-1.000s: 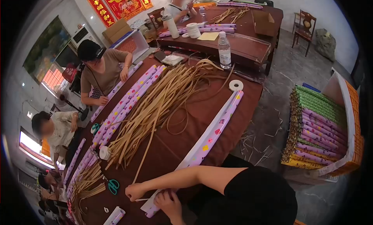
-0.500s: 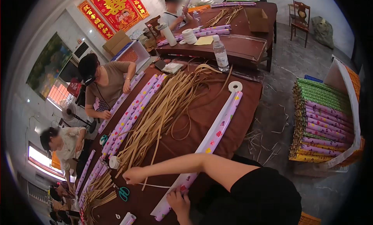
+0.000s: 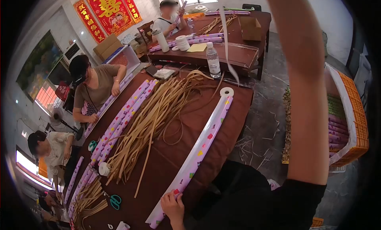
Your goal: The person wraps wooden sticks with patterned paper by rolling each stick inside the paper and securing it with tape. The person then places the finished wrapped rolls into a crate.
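My left hand [image 3: 172,209] lies on the near end of a partly rolled purple patterned sheet [image 3: 204,144], its fingers pressed together on the rolled edge. A pale flap of the sheet shows along its left side. My right arm [image 3: 305,91] is raised high, and its hand is cut off by the top edge. A thin white strip [image 3: 226,51] hangs down near the top; what holds its upper end is out of view. At the sheet's far end sits a white tape roll [image 3: 226,92].
Brown flat strips [image 3: 147,118] lie heaped beside finished purple rolls [image 3: 123,122]. Teal scissors [image 3: 115,202] and another white roll [image 3: 104,169] are at left. A water bottle [image 3: 213,61] stands farther back. Co-workers sit across the table; an orange crate [image 3: 353,122] holds rolls at right.
My right hand has swung from the sheet's left side up out of view. A white strip now hangs at the top. My left hand remains on the sheet; the view has shifted slightly.
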Demonstrator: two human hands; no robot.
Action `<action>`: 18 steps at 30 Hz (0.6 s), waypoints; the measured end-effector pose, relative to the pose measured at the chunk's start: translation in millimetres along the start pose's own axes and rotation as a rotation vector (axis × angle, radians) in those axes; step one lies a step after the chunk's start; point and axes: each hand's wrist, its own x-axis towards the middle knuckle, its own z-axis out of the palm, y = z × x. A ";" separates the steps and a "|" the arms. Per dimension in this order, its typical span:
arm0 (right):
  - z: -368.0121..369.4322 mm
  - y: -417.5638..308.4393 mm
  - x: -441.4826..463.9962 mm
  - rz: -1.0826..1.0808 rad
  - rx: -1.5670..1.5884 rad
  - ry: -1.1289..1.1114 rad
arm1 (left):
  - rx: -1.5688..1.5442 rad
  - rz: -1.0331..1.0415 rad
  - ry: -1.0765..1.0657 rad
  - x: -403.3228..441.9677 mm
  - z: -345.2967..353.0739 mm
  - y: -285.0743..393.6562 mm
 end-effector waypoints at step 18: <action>-224.1 91.8 -236.9 0.492 -0.666 0.068 | -0.014 -0.059 -0.003 -19.8 -24.8 -27.8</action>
